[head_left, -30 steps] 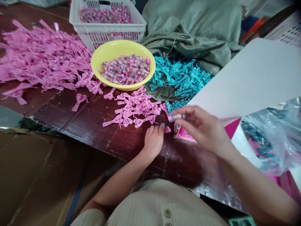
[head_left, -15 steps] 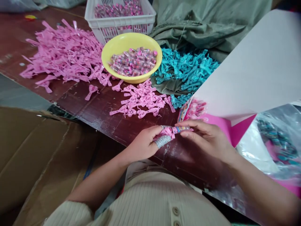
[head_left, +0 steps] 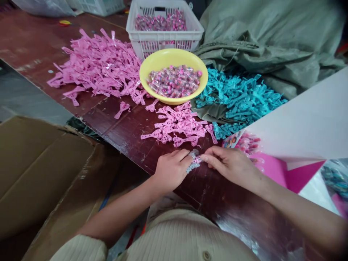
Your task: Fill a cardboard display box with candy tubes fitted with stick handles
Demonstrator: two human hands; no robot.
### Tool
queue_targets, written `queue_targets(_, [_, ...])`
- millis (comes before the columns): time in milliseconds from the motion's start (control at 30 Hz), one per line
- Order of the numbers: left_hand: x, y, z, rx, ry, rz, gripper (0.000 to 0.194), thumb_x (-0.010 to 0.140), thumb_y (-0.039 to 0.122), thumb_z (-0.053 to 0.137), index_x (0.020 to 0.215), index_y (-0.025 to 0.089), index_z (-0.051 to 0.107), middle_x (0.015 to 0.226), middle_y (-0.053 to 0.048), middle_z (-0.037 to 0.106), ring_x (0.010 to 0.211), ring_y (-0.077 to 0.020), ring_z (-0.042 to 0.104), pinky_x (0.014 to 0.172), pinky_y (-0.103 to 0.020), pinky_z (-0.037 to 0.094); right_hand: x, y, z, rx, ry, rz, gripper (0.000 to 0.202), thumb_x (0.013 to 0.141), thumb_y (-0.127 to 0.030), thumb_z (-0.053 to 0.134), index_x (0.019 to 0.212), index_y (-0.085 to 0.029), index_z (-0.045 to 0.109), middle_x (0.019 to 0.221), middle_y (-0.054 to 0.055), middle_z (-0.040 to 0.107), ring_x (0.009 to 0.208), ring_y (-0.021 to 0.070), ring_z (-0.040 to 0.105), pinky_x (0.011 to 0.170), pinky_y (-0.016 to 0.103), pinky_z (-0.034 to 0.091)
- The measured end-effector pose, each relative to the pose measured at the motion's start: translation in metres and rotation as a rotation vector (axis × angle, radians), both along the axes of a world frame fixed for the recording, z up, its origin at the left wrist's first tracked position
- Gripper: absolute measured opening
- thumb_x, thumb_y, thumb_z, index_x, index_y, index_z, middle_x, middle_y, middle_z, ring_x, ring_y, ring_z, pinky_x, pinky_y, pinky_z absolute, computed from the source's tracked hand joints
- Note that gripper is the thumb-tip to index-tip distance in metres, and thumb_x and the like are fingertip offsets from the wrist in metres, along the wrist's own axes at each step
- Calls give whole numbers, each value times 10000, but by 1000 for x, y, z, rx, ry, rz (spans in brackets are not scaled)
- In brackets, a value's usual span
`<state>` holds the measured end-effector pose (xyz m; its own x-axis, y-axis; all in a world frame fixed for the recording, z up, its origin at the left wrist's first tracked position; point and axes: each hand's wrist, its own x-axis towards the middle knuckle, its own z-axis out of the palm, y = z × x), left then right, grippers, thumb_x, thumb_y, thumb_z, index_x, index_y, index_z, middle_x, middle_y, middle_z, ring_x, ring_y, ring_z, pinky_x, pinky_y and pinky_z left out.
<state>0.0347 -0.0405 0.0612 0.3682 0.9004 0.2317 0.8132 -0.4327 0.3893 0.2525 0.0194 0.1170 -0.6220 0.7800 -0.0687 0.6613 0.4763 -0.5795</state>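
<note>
My left hand is closed around a pink plastic piece, of which only a small part shows between the fingers. Grey wrapping covers some of its fingertips. My right hand pinches the other end of the same piece with thumb and forefinger; whether a clear tube is inside the grip is hidden. Just beyond the hands lies a small heap of pink plastic pieces with slotted handles. Behind it, a yellow bowl holds many small clear tubes with pink caps.
A larger pink heap lies at left, blue pieces at right on grey-green cloth. A white basket of tubes stands behind the bowl. An open pink-and-white box is at right; a cardboard box stands below left.
The labelled clear tube seen in my right fingers no longer shows. My right fingertips have come in against my left hand's fingers. The view has shifted, so the table things appear farther right and lower.
</note>
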Motion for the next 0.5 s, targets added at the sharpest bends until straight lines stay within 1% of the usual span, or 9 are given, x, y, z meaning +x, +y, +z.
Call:
queue_targets(67, [-9, 6, -1, -24, -17, 60, 212, 987, 231, 527, 1139, 201, 672, 1134, -65, 708, 911, -205, 669, 722, -285, 519, -12, 22, 8, 36, -160, 33, 545, 1020, -624, 421, 731, -238, 675, 636, -1, 696, 576, 172, 665, 534, 281, 422])
queue_targets(100, [-13, 10, -1, -69, -73, 94, 202, 987, 222, 519, 1116, 202, 672, 1109, -63, 707, 914, -202, 666, 735, -282, 518, -19, 37, 12, 82, -195, 42, 558, 1025, -632, 391, 757, -247, 693, 647, 6, 704, 594, 187, 676, 539, 288, 419])
queue_targets(167, [-21, 18, 1, -196, -256, 169, 187, 1000, 244, 492, 1008, 186, 669, 985, -53, 696, 862, -188, 647, 732, -272, 503, -36, 77, 20, 228, -176, 3, 495, 1030, -613, 390, 947, -265, 731, 775, 29, 755, 693, 221, 712, 577, 302, 449])
queue_targets(233, [-25, 24, 2, -322, -482, 218, 250, 1014, 327, 486, 911, 167, 649, 857, -35, 662, 785, -172, 609, 711, -262, 485, -58, 124, 22, 397, -83, -64, 411, 1007, -568, 491, 1157, -246, 698, 989, 79, 779, 865, 257, 733, 653, 319, 503])
queue_targets(267, [-25, 27, 1, -370, -585, 229, 277, 1008, 373, 505, 899, 160, 645, 827, -28, 650, 765, -167, 593, 707, -258, 479, -70, 148, 21, 460, -34, -81, 399, 980, -535, 565, 1197, -222, 682, 1080, 108, 768, 954, 273, 725, 698, 327, 525])
queue_targets(300, [-25, 28, -1, -410, -673, 236, 292, 994, 409, 537, 904, 155, 646, 815, -23, 646, 758, -164, 583, 706, -255, 476, -82, 171, 17, 495, 7, -79, 382, 946, -493, 634, 1176, -192, 687, 1130, 134, 755, 1038, 286, 707, 744, 333, 539])
queue_targets(367, [-23, 31, -5, -462, -793, 255, 297, 954, 437, 608, 927, 147, 658, 822, -16, 652, 768, -162, 582, 720, -253, 475, -104, 210, 7, 483, 52, -49, 309, 880, -447, 724, 960, -149, 717, 1037, 142, 764, 1068, 282, 700, 791, 328, 550])
queue_targets(433, [-20, 32, -10, -485, -866, 290, 278, 927, 418, 650, 934, 140, 674, 846, -16, 668, 797, -167, 598, 764, -262, 485, -122, 237, -5, 414, 88, 3, 362, 855, -470, 731, 704, -148, 663, 826, 86, 752, 966, 229, 733, 802, 295, 549])
queue_targets(500, [-19, 32, -14, -483, -978, 307, 297, 893, 393, 698, 1048, 140, 682, 959, -39, 703, 904, -188, 634, 871, -292, 504, -134, 252, -13, 346, 145, 54, 460, 845, -492, 728, 558, -167, 575, 655, 21, 687, 860, 196, 751, 808, 293, 558])
